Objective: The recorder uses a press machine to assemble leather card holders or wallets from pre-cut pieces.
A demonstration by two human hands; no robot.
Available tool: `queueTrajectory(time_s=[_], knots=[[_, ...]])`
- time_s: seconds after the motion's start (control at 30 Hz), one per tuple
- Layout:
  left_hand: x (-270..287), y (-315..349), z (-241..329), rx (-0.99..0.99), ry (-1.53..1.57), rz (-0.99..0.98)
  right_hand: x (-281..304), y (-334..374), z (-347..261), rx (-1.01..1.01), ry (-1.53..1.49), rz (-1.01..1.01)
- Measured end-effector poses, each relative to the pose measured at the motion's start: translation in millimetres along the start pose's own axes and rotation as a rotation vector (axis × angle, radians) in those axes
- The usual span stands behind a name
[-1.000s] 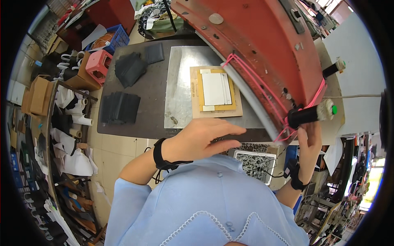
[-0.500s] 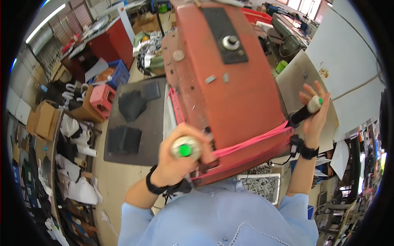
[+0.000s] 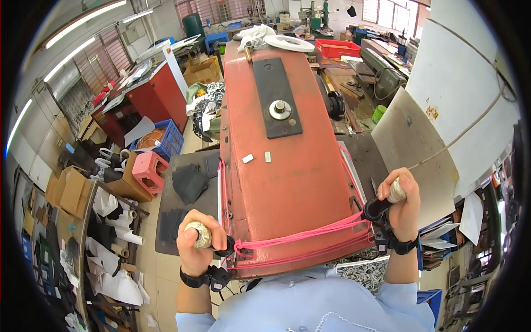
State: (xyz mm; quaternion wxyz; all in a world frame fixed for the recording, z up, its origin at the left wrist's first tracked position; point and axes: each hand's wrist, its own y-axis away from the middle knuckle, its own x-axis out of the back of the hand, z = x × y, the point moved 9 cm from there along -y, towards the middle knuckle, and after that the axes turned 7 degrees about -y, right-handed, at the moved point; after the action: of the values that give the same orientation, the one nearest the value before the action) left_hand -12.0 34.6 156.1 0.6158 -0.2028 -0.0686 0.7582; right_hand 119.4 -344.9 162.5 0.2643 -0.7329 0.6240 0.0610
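A large red machine (image 3: 293, 193) stands before me, with a handle at each front corner. My left hand (image 3: 193, 257) is wrapped round the pale, tape-wrapped left handle (image 3: 203, 234), its thumb over the end. Around the tape-wrapped right handle (image 3: 397, 191) my right hand (image 3: 406, 207) is closed, fingers curled over it. Pink cord (image 3: 298, 231) runs in several strands across the machine's front between the black handle bases. On top are a black plate (image 3: 271, 83) with a silver round knob (image 3: 280, 109) and two small pale pieces, one a white strip (image 3: 248, 158).
Stacked black sheets (image 3: 189, 182) lie on the dark side table (image 3: 166, 166) at the left. Beyond it stand a pink stool (image 3: 149, 172) and a blue crate (image 3: 174, 138). Close at the right is a large white panel (image 3: 470, 94). A white ring (image 3: 289, 43) rests on the machine's far end.
My right hand, earlier with fingers spread against its handle, is now closed round it. The green handle ends, visible before, are now covered. The view has levelled and shows more of the room.
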Motion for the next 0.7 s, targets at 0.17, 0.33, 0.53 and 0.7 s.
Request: queueTrajectory(time_s=[0.17, 0.33, 0.53, 0.7], knots=[[10, 10, -22, 0.030, 0.063, -0.053, 7, 7, 17, -0.003, 0.044, 0.031], [10, 10, -28, 0.021, 0.034, -0.056, 11, 8, 21, -0.007, 0.070, 0.020], [1, 8, -14, -0.035, -0.087, 0.013, 10, 4, 16, 0.040, 0.095, -0.112], [-9, 11, -10, -0.023, -0.060, 0.048, 8, -7, 8, 0.043, 0.078, -0.139]])
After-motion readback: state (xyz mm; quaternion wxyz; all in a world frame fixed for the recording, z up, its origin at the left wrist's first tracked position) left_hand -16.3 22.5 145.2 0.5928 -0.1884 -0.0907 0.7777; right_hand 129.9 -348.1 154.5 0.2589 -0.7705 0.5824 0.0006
